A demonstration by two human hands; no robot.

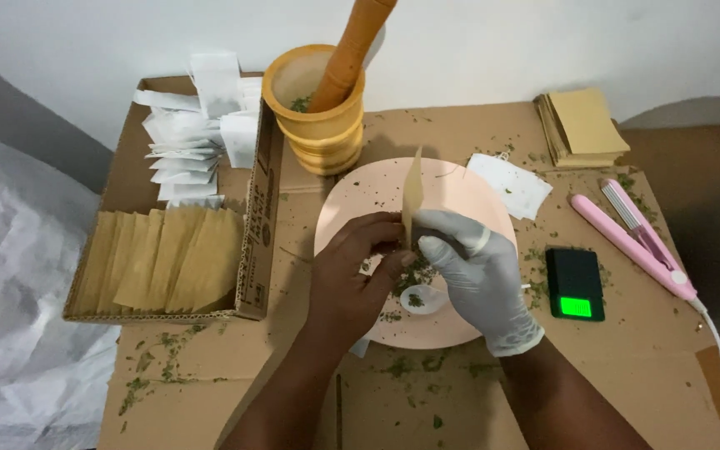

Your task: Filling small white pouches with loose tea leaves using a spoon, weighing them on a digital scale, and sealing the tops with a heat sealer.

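Head view: left hand [352,267] and gloved right hand [472,262] pinch upright envelope [412,196].

Home herb-packing table, mortar [314,108], scale [575,283]

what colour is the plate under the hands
Pale pink plate, flecked with green herb bits; the head view shows it.

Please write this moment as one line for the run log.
left hand: grips tan sachet | right hand: gloved, grips sachet | below: pink plate, green herb bits
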